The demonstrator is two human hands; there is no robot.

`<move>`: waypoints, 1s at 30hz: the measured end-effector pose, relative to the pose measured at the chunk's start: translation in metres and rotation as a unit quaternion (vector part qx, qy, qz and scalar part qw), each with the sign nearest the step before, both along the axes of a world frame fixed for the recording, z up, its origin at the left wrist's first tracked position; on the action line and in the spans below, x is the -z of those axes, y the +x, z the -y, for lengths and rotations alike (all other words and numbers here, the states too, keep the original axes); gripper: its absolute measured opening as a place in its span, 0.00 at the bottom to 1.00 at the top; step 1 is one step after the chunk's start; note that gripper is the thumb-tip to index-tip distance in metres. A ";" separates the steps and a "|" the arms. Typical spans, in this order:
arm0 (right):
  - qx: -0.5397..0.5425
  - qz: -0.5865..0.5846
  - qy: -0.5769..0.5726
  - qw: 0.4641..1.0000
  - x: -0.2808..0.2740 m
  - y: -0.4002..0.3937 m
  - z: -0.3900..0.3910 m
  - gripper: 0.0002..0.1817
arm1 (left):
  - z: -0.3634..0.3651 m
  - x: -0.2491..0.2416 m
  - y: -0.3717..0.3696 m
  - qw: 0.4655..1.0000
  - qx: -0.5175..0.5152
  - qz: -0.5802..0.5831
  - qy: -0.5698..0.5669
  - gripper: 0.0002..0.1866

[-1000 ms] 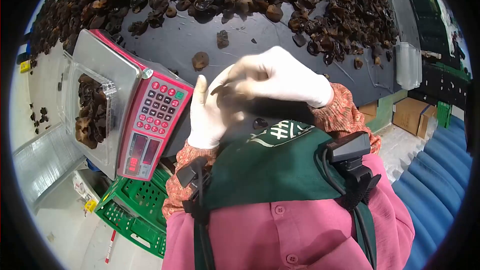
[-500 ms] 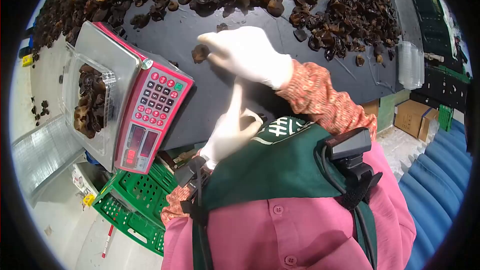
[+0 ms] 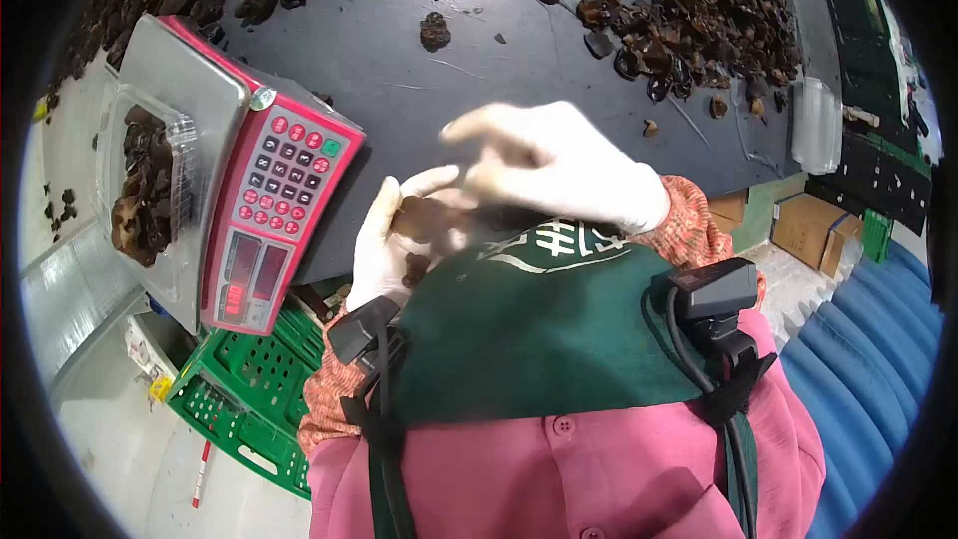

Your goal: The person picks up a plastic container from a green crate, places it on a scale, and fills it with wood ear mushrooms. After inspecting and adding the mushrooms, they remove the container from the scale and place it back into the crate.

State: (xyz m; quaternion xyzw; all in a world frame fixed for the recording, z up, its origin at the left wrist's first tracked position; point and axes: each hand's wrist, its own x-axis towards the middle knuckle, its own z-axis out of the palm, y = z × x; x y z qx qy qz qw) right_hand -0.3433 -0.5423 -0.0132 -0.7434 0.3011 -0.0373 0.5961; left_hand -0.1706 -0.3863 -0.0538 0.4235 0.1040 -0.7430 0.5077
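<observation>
My left hand (image 3: 374,252), in a white glove, is cupped in front of the apron around brown pieces of wood ear mushroom (image 3: 423,221). Part of them is blurred and hidden by the fingers. Just right of it, my right hand (image 3: 559,162), also gloved, hovers with its fingers apart and smeared at the tips; no piece shows in it. To the left stands a red digital scale (image 3: 284,195) with a steel plate. On that plate rests a clear plastic tray (image 3: 186,165) holding dark wood ear mushrooms (image 3: 148,190).
A large heap of wood ear mushrooms (image 3: 699,15) covers the far side of the dark table (image 3: 389,90). One loose piece (image 3: 434,32) lies apart. Stacked clear trays (image 3: 816,128) stand at the right edge. A green crate (image 3: 249,389) sits below the scale, and a cardboard box (image 3: 810,232) lies right.
My right hand has moved right and down, and the mushroom piece it held has left its fingers. My left hand has drawn back left and turned, now cupping mushroom pieces. The view has shifted slightly.
</observation>
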 end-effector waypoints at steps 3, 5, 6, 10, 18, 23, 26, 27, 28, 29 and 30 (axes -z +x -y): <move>0.047 -0.011 -0.120 0.992 0.023 -0.032 -0.003 0.11 | -0.009 0.010 0.002 0.993 0.041 0.104 -0.034 0.12; -0.059 0.020 -0.214 0.975 0.039 -0.046 -0.019 0.11 | -0.012 0.018 0.007 0.998 0.010 0.057 0.001 0.14; -0.084 0.013 -0.222 0.971 0.046 -0.047 -0.032 0.13 | -0.012 0.020 0.008 0.999 -0.005 0.033 0.017 0.14; -0.103 -0.018 -0.216 0.971 0.050 -0.038 -0.038 0.07 | -0.012 0.020 0.002 0.997 -0.046 0.047 0.032 0.18; -0.078 0.001 -0.077 0.994 -0.004 -0.008 -0.023 0.12 | 0.001 -0.001 -0.013 0.996 -0.024 -0.062 -0.059 0.28; 0.148 0.088 -0.260 0.950 0.038 0.028 0.012 0.12 | -0.003 0.005 0.002 0.996 0.071 0.031 -0.050 0.11; 0.142 0.048 -0.459 0.876 0.060 0.056 0.034 0.16 | -0.013 0.012 0.003 0.988 0.087 0.079 -0.104 0.16; 0.105 0.011 -0.449 0.887 0.060 0.061 0.040 0.15 | -0.009 0.013 0.003 0.997 0.043 0.005 -0.067 0.19; 0.077 -0.023 -0.471 0.878 0.075 0.065 0.050 0.13 | -0.005 0.013 0.005 0.997 -0.006 -0.064 -0.034 0.23; 0.078 -0.024 -0.476 0.876 0.074 0.066 0.052 0.13 | -0.007 0.013 0.007 0.996 -0.023 -0.084 -0.032 0.24; 0.110 0.035 -0.486 0.866 0.084 0.064 0.051 0.12 | -0.007 0.015 0.009 0.993 -0.041 -0.108 -0.032 0.26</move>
